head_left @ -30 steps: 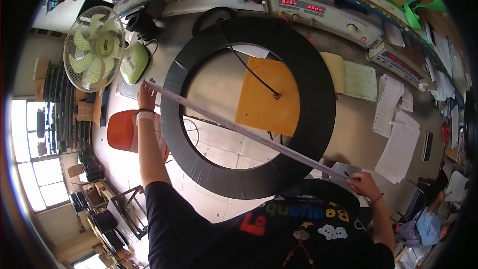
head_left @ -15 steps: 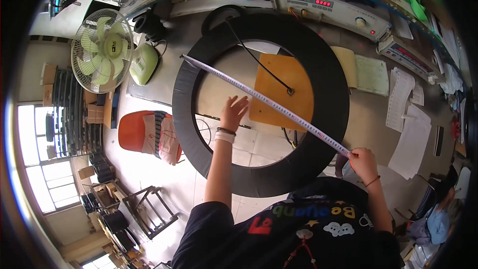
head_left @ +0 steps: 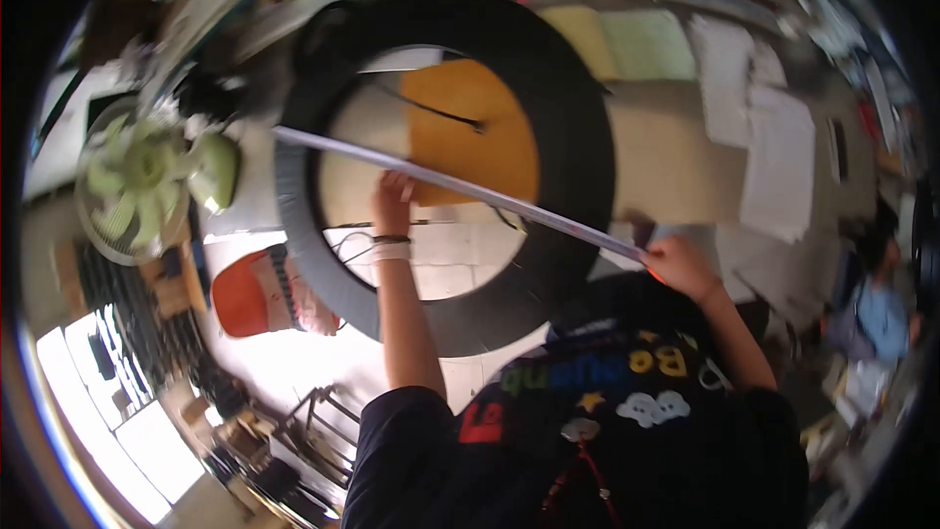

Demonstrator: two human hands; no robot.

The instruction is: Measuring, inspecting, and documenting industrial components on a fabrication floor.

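Note:
A large black ring (head_left: 578, 108) lies flat on the workbench, with an orange sheet (head_left: 475, 132) showing through its opening. A long pale measuring tape (head_left: 460, 186) stretches across the ring from upper left to lower right. My left hand (head_left: 394, 201) sits at the tape near its middle, inside the ring's opening, fingers curled against it. My right hand (head_left: 678, 264) grips the tape's lower right end, just outside the ring. The picture is blurred.
A green desk fan (head_left: 147, 181) stands at the left. An orange stool (head_left: 250, 294) is on the floor below the ring. Yellow and green sheets (head_left: 636, 39) and white papers (head_left: 774, 157) lie on the bench at right. Another person (head_left: 876, 313) sits at far right.
My left hand moved from the tape's far left end at the ring's rim to the tape's middle inside the opening. The view swung and blurred. My right hand kept its end.

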